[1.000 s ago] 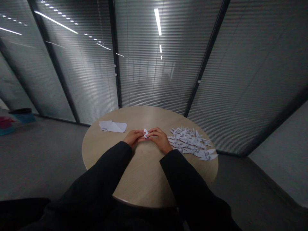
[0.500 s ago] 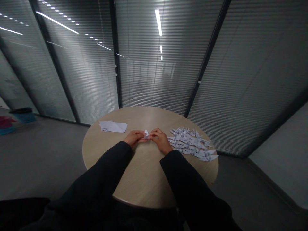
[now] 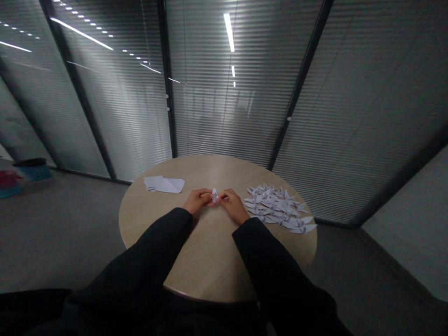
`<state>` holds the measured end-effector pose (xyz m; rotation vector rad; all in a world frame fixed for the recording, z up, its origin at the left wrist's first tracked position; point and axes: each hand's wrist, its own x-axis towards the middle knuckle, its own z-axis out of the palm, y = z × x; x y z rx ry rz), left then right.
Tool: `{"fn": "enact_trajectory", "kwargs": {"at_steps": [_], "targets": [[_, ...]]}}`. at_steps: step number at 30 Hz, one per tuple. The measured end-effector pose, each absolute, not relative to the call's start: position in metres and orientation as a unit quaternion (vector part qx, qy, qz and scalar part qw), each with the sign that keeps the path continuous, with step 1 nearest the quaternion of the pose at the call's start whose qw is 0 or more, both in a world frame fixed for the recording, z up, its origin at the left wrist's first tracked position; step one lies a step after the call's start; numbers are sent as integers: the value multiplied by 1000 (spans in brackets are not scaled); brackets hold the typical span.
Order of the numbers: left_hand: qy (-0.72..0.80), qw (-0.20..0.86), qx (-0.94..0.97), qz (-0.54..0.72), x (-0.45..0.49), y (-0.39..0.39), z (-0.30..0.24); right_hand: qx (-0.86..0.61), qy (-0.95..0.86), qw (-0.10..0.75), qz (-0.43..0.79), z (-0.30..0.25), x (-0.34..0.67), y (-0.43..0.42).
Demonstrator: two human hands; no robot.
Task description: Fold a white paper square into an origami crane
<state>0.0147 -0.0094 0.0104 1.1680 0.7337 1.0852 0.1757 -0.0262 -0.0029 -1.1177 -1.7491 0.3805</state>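
Note:
Between my hands, over the middle of the round table, is a small folded white paper with a point sticking up. My left hand pinches it from the left side. From the right, the fingertips of my right hand close on its other edge. Its exact folds are too small to make out. Just to the right of my right hand lies a heap of folded white paper cranes. Left of my left hand rests a loose pile of flat white paper sheets.
The round wooden table stands against a glass partition with blinds. A blue bin with a dark rim stands on the floor at the far left, near a red and blue container.
The folded paper has turned slightly between my fingers and now stands more upright. My right fingers have drawn closer together around its edge. The cranes and flat sheets stay where they were.

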Motion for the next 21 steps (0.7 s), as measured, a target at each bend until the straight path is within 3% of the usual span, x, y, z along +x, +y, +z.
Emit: {"fn": "enact_trajectory", "kwargs": {"at_steps": [16, 21], "targets": [[346, 596, 502, 523, 17, -11, 14, -458, -649, 556, 243, -5, 164, -29], [361, 556, 518, 541, 15, -10, 16, -466, -676, 508, 260, -6, 163, -30]]}}
